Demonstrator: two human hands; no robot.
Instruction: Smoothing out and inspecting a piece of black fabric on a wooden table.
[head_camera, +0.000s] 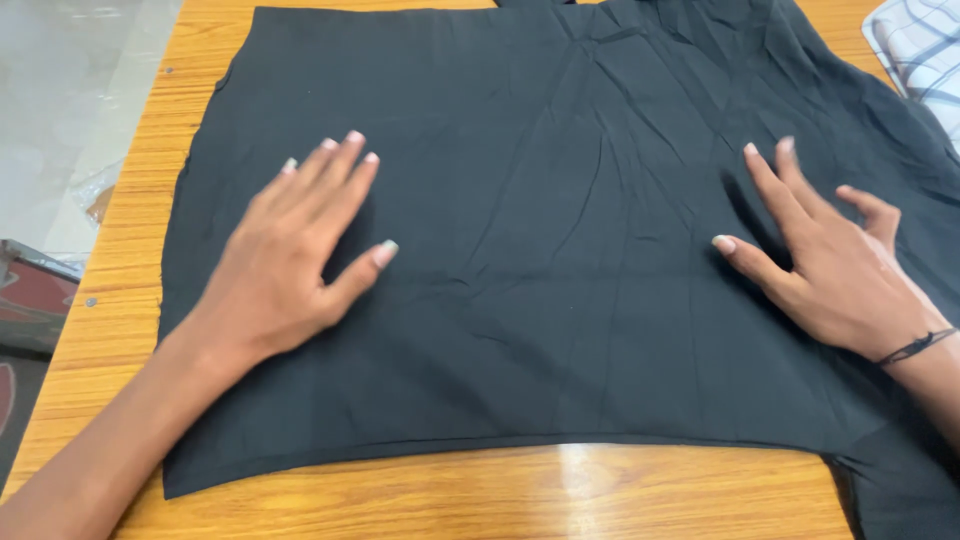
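A black garment (540, 260) lies spread flat over a wooden table (520, 495), with light creases running down its middle. My left hand (290, 250) rests palm down on its left part, fingers together and thumb out. Flat on the cloth's right part is my right hand (830, 260), fingers spread, with a thin black band at the wrist. Neither hand grips anything.
A white checked cloth (925, 45) lies at the table's far right corner. The table's left edge (120, 250) drops to a pale floor, where a reddish object (30, 300) sits. A strip of bare wood runs along the near edge.
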